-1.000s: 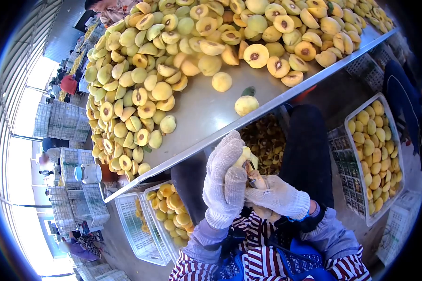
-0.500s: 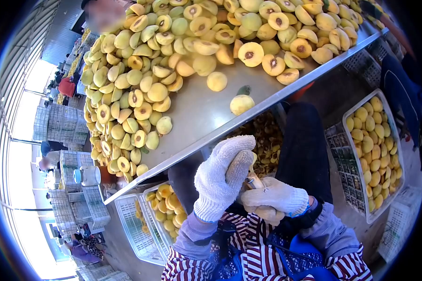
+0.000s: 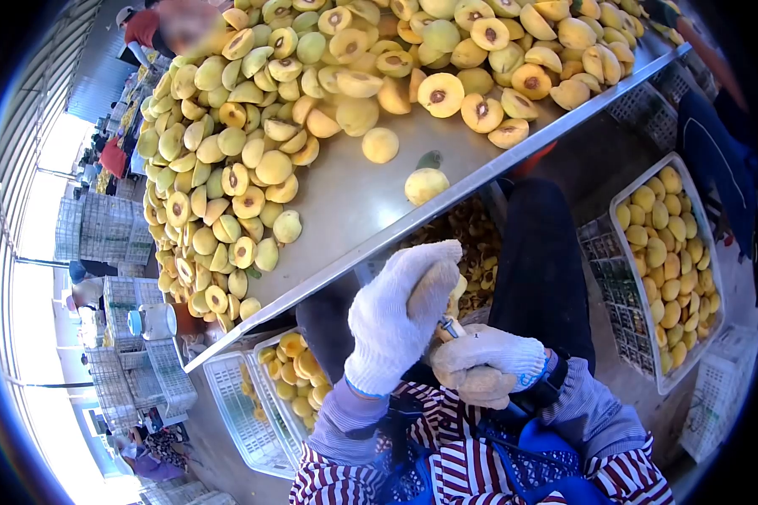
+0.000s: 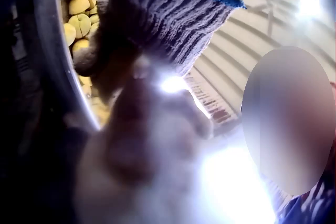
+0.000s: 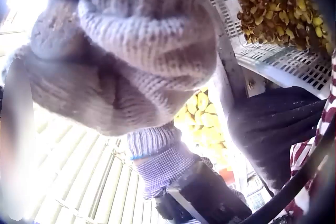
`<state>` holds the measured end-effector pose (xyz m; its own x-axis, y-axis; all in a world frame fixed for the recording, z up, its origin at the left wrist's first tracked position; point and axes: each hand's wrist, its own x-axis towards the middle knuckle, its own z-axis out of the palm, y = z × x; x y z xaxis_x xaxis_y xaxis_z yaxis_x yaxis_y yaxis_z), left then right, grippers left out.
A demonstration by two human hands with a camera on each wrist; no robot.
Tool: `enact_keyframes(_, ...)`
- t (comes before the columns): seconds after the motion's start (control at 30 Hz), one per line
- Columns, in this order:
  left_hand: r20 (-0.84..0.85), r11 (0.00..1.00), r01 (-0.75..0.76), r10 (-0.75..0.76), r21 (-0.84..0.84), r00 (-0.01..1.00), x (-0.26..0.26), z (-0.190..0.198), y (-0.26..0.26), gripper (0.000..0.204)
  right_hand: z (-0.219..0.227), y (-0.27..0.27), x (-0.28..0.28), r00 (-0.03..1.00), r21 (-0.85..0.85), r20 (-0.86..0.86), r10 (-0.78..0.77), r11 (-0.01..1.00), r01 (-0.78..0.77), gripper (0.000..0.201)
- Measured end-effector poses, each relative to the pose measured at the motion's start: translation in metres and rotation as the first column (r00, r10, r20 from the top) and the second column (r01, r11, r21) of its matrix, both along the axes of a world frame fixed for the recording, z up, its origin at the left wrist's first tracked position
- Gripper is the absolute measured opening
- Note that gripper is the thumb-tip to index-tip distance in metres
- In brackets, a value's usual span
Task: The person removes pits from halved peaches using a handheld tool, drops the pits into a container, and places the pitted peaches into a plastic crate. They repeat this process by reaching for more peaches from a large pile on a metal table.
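Observation:
Both hands wear knitted white gloves and meet over the lap in the head view. My left hand [image 3: 396,320] curls round a yellow peach piece [image 3: 459,289], mostly hidden behind its fingers. With curled fingers, my right hand [image 3: 490,362] grips a small pitting tool [image 3: 451,326] with a metal shaft and a pale handle, its tip against the fruit side of the left hand. The working end is hidden. In the right wrist view the right glove [image 5: 142,50] fills the top. The left wrist view is blurred and glary round the left glove [image 4: 157,29].
A metal table [image 3: 345,210] bears a heap of halved peaches [image 3: 253,126]. Below its edge sits a crate of pits and scraps [image 5: 283,11]. Peach crates stand at right [image 3: 665,269] and left [image 3: 290,370]. Other people [image 3: 147,29] work beyond.
The left hand has turned, its back now facing the camera more, and its fingers have closed further over the peach. The right hand has dropped slightly. The table has drifted left in view.

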<state>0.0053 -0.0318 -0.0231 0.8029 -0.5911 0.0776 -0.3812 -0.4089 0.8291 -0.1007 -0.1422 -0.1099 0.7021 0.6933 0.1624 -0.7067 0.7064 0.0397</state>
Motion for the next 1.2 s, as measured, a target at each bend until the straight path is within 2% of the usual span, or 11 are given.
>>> enact_keyframes(0.1, 0.457, 0.952, 0.228, -0.112, -0.205, 0.882, 0.007, -0.020, 0.005, 0.029, -0.002, 0.001, -0.006, 0.997, 0.197, -0.059, 0.040, 0.980, -0.027, 0.025)
enact_keyframes(0.3, -0.433, 0.836, -0.024, -0.259, -0.548, 0.863, -0.011, -0.015, 0.011, 0.045, 0.000, 0.000, -0.014, 0.991, 0.134, -0.104, 0.087, 0.988, -0.073, 0.019)
enact_keyframes(0.43, -0.496, 0.868, -0.166, -0.103, -0.468, 0.862, -0.018, -0.011, 0.002, 0.059, -0.002, 0.007, -0.010, 0.993, 0.315, -0.068, 0.101, 0.946, -0.075, 0.018)
enact_keyframes(0.53, -0.671, 0.817, -0.342, -0.073, -0.465, 0.738, -0.019, -0.011, 0.001, 0.058, 0.012, 0.008, -0.010, 0.864, -0.383, -0.498, -0.076, 0.913, -0.140, 0.019)
enact_keyframes(0.57, -0.871, 0.716, -0.537, -0.208, -0.446, 0.446, -0.017, -0.006, 0.004, 0.058, 0.020, 0.004, -0.011, 0.988, -0.473, -0.153, -0.001, 0.878, -0.072, 0.021)
enact_keyframes(0.6, -0.883, 0.702, -0.582, -0.147, -0.410, 0.445, -0.013, -0.013, 0.006, 0.052, 0.026, -0.001, -0.011, 0.972, -0.529, 0.210, 0.105, 0.848, 0.022, 0.024)
enact_keyframes(0.8, -0.519, 0.699, -0.512, 0.232, -0.499, 0.823, -0.001, -0.040, 0.081, 0.046, 0.037, -0.015, -0.003, 0.999, -0.521, 0.013, 0.034, 0.853, -0.023, 0.023)
enact_keyframes(0.9, -0.154, 0.622, -0.726, 0.719, -0.295, 0.678, 0.006, -0.054, 0.167, 0.039, 0.032, -0.015, -0.004, 0.993, -0.578, 0.020, -0.114, 0.810, 0.104, 0.021)
enact_keyframes(1.0, 0.447, 0.573, -0.617, 0.426, 0.540, 0.787, 0.001, -0.048, 0.223, 0.020, 0.046, -0.017, 0.003, 0.996, -0.677, -0.082, -0.040, 0.735, -0.026, 0.022)
enact_keyframes(1.03, 0.720, 0.694, -0.600, 0.168, 0.399, 0.673, 0.008, -0.065, 0.234, 0.027, 0.050, -0.014, 0.007, 0.998, -0.708, -0.067, -0.011, 0.705, -0.040, 0.022)
enact_keyframes(1.2, 0.230, 0.967, -0.256, 0.244, 0.021, 0.942, 0.041, -0.036, 0.076, 0.029, 0.057, -0.008, 0.012, 0.997, -0.864, -0.072, -0.022, 0.501, -0.051, 0.021)
